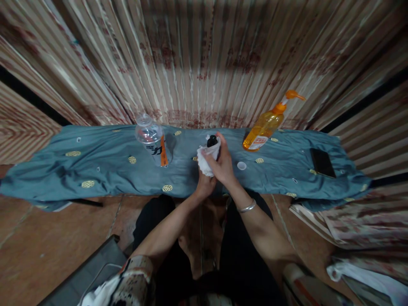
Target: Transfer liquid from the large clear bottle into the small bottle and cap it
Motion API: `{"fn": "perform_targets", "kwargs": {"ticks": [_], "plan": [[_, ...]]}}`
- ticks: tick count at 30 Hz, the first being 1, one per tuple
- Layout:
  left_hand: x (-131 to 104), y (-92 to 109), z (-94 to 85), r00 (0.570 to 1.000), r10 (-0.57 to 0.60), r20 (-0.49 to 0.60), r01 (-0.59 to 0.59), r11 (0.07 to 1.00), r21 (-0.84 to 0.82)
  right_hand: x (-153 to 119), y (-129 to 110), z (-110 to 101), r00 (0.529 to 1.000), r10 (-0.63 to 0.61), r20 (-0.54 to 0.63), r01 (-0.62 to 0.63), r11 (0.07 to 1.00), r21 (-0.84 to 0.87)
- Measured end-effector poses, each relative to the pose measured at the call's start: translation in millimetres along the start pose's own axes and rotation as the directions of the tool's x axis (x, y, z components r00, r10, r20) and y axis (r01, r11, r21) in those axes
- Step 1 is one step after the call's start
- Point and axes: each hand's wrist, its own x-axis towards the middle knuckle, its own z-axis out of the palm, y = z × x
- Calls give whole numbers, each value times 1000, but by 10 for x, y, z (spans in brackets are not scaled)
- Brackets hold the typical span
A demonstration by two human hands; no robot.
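Both hands meet around a white cloth (205,163) over the middle of the table, with a small black-topped object (212,141) poking out of it. My left hand (205,185) grips the wrapped bundle from below. My right hand (223,163) presses the cloth from the right side, its thumb lying across it. The cloth hides the lower part of the black object. A clear plastic bottle (153,142) without a visible cap stands to the left. An orange pump bottle (263,127) stands to the right. Near my right hand lies a small round white cap (241,165).
A dark flat rectangular object (322,162) lies at the table's right end. The narrow table has a blue-green patterned cloth (111,170). A pleated curtain (197,63) hangs right behind it, and a grey box-like object (95,272) is at lower left.
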Motion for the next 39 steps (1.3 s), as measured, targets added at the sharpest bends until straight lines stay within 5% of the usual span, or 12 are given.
{"fn": "perform_targets", "kwargs": {"ticks": [15,22,28,34,39], "plan": [[170,-1,-367,1000,18,-8,-17,993,116,-168,432,-204,997,78,-18,-80,990,-114],[215,34,-405,1000,27,-4,-27,992,121,-339,764,-383,979,134,150,-92,961,-260],[337,14,-394,998,-32,56,33,999,-20,-305,788,-513,929,177,325,-29,910,-413],[474,35,-447,984,-118,135,127,990,-62,-197,754,-448,950,125,287,8,907,-421],[510,70,-614,982,-170,81,171,985,-1,-118,697,-366,963,74,258,38,914,-404]]}}
